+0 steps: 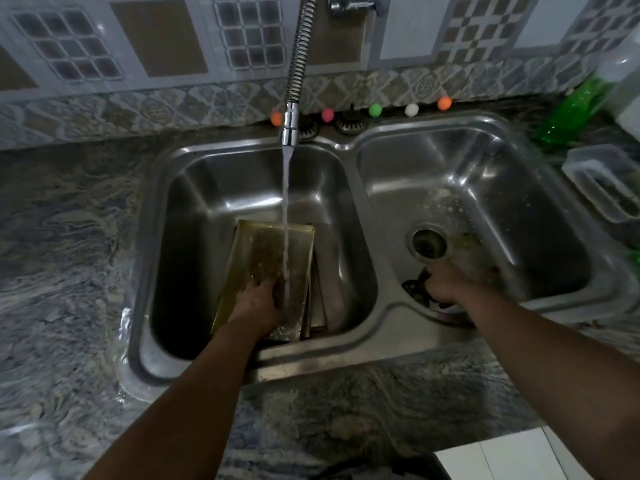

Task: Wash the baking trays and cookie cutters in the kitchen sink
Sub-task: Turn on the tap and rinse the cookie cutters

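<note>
Water (286,216) runs from the flexible tap (290,128) into the left basin (194,209) of the steel double sink, and we see it strike the top baking tray (273,251) beside our left hand (260,299). That tray is rectangular and leans on the basin's near wall, its long axis running from the near rim away toward the back wall, the far short edge lowest on the basin floor. More trays (317,299) are stacked under it, their edges showing on its right side. Our left hand lies on the tray's soiled face with fingers pressed to the metal; we cannot tell if they hold a scrubber. Our right hand (446,284) is in the right basin (485,174), just near of the drain (428,242), fingers curled around a dark cookie cutter (414,289) that is too blurred to make out in shape. A green bottle (568,114) stands on the counter to the right.
</note>
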